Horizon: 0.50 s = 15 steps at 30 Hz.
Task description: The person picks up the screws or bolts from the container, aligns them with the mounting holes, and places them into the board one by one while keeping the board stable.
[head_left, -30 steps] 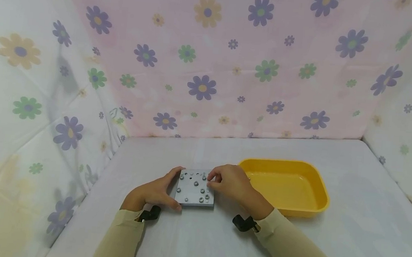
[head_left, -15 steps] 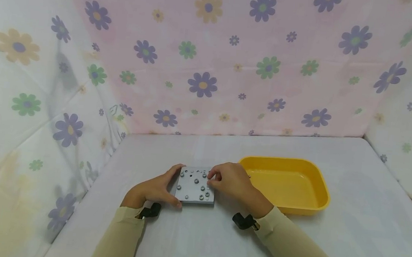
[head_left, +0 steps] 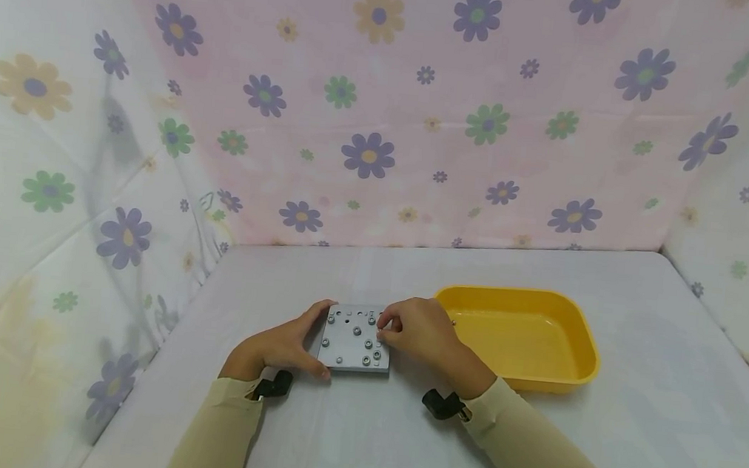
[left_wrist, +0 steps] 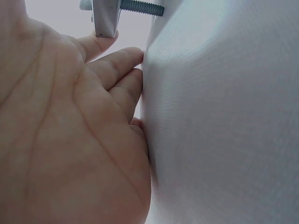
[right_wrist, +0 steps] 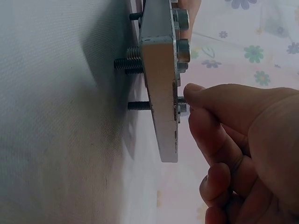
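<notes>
A grey metal plate [head_left: 346,347] set with several socket head screws is in the middle of the table. My left hand [head_left: 281,345] grips its left side, thumb at the near corner and index finger at the far one. A fingertip touches the plate's edge in the left wrist view, where a threaded shank [left_wrist: 142,7] sticks out underneath. At the plate's right edge, my right hand [head_left: 422,331] pinches a small screw [right_wrist: 181,100] between thumb and index finger; the fingers partly hide it. Other threaded shanks [right_wrist: 139,106] project below the plate, which stands raised off the cloth.
Behind and to the right of my right hand is a yellow tray [head_left: 594,361], with a small metal piece [head_left: 454,323] at its left end. White cloth covers the table [head_left: 363,441]. Flowered curtains [head_left: 364,203] close off the back and sides.
</notes>
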Tool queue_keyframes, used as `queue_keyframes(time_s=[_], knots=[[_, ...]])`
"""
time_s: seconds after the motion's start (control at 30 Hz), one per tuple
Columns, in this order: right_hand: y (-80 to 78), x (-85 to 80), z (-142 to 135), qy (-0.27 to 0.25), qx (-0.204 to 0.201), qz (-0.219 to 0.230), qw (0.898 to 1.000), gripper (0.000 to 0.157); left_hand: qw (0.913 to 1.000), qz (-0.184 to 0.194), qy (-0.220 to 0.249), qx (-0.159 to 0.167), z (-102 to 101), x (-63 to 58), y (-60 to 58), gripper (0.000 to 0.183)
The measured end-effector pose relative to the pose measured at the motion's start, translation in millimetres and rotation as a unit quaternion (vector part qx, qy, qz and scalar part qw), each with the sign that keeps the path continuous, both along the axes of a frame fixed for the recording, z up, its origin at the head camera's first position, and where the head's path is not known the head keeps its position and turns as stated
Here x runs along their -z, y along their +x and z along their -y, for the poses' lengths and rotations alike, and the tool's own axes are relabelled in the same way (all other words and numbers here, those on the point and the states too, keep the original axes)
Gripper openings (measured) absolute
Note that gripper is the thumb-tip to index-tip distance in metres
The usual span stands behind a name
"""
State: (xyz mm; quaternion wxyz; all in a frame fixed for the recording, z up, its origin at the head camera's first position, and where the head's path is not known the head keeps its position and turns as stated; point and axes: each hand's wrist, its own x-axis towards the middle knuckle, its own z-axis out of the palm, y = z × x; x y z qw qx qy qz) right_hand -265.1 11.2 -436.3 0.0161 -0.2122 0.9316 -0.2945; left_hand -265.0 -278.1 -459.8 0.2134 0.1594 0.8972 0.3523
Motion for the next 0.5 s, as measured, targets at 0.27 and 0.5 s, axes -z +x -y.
queue_keyframes(time_s=[0.27,0.5], knots=[[0.7,0.9,0.2,0.004,-0.001,-0.002,1.0,0.008,1.0,0.001,0.005,0.001,-0.4,-1.0,1.2,0.134],[-0.5,3.2,0.2,0.012,-0.007,-0.009,1.0,0.009,1.0,0.004,0.002,-0.002,-0.7,-0.5,0.4,0.134]])
